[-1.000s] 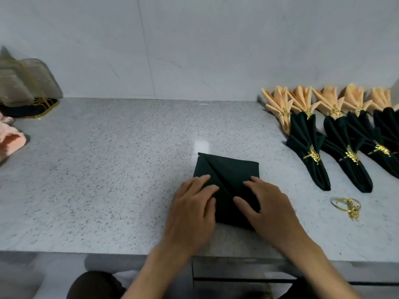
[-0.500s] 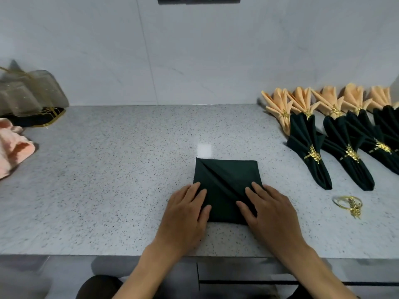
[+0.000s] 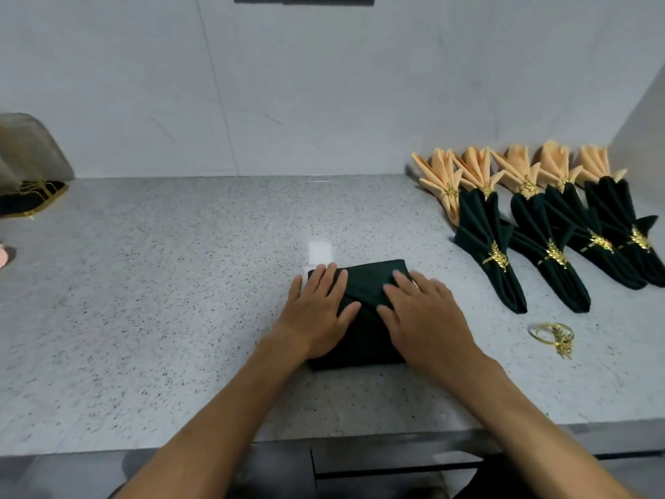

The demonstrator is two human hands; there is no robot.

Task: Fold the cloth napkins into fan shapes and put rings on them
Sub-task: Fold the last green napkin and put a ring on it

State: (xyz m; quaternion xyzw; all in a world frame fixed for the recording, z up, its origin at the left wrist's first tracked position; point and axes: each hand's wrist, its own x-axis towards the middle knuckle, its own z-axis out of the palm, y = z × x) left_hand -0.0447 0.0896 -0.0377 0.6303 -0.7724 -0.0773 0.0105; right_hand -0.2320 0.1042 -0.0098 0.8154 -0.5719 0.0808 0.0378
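Here, both hands, left (image 3: 316, 315) and right (image 3: 424, 318), are pressing flat-fingered on a dark green napkin (image 3: 370, 282) at mid-surface (image 3: 180, 282), apparently smoothing a fold; pleating likely comes next, with the gold ring (image 3: 552, 334) waiting nearby.

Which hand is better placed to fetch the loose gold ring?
Right. The gold napkin ring lies beside the right hand; the left hand presses the dark green napkin farther away.
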